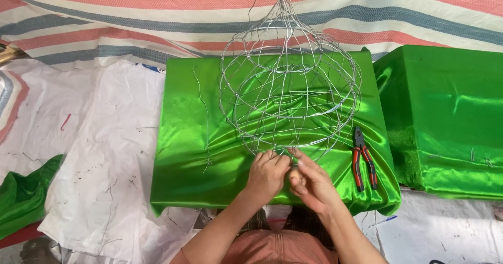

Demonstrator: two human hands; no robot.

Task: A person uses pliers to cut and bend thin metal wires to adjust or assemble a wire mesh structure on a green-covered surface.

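Wire frame (290, 85) being pinched at its lower rim, seemingly, by left hand (268, 174) and right hand (310, 182), over green satin (194, 148).

top of the wire frame (285, 85) runs off the picture's upper edge. can't see what the fingertips (290, 162) pinch, too small. second green block (445, 117) cut off at right.

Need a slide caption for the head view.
Both hands, left hand and right hand, work the wire frame over green cloth, pliers alongside.
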